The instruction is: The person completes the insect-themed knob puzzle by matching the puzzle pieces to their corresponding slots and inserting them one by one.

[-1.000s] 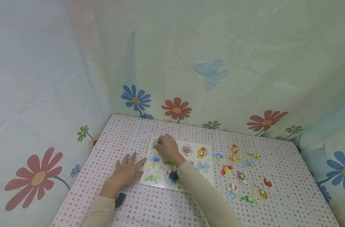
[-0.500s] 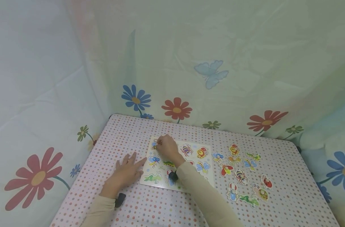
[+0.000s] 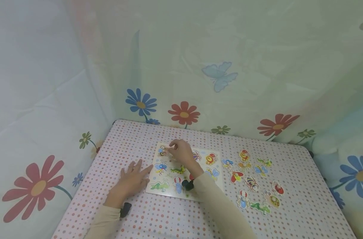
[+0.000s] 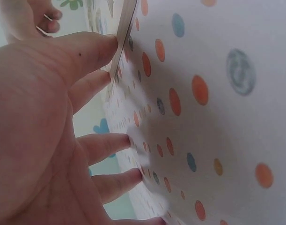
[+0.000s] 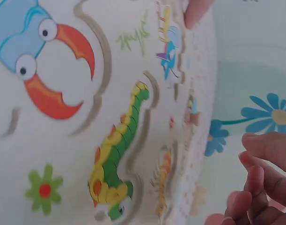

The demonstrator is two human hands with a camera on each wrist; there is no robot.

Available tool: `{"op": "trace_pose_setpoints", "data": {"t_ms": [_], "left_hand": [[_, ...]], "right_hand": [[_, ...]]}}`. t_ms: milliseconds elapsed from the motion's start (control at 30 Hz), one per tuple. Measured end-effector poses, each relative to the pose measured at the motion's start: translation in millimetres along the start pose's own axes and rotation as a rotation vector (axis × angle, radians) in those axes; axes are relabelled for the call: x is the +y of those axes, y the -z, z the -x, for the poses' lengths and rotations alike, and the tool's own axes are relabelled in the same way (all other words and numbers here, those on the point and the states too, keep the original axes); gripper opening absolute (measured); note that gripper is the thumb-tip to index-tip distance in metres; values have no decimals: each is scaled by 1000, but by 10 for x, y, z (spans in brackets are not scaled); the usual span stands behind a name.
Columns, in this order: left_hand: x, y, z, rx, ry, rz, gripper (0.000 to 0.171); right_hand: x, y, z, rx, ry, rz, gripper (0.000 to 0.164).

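Observation:
A pale insect puzzle board point(image 3: 170, 192) lies on the dotted table. My left hand point(image 3: 130, 182) rests at its left side with fingers spread; in the left wrist view the thumb and a finger touch the board's edge point(image 4: 121, 51). Over the board's upper left part is my right hand point(image 3: 183, 155), its fingers loosely curled and nothing visible between them. Beside its fingertips a bee point(image 3: 162, 151) sits in the board's top left corner. The right wrist view shows a green and yellow caterpillar point(image 5: 115, 150) in a recess. My right hand and forearm hide part of the board.
Several loose insect pieces lie right of the board, among them a stag beetle point(image 3: 243, 200), a grasshopper point(image 3: 260, 207) and a ladybird point(image 3: 277, 188). A flowered curtain point(image 3: 157, 66) hangs behind and left of the table point(image 3: 157, 219).
My right hand has drawn back slightly to the right from the bee, which shows more fully now. My left hand stays by the board. The head view has shifted a little.

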State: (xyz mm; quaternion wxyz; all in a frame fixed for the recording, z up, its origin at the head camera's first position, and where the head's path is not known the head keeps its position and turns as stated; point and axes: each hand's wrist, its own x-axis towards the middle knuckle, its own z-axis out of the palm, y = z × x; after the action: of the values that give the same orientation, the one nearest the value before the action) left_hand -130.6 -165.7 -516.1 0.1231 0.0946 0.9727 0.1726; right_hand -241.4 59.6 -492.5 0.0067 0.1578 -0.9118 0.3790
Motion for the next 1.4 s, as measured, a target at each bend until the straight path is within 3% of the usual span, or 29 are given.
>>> {"op": "trace_pose_setpoints", "data": {"t_ms": [333,1100,1400], "left_hand": [[4,-8,3,-2,3,-13,56],[-15,-25,17,-2,-2,-3,55],[-52,-43,5,-9,-7,15,56]], "right_hand": [[164,342,213,85,4,-22,15],[635,1109,849,230,-13,113,15],[967,1455,1183,272,-65,142,16]]}}
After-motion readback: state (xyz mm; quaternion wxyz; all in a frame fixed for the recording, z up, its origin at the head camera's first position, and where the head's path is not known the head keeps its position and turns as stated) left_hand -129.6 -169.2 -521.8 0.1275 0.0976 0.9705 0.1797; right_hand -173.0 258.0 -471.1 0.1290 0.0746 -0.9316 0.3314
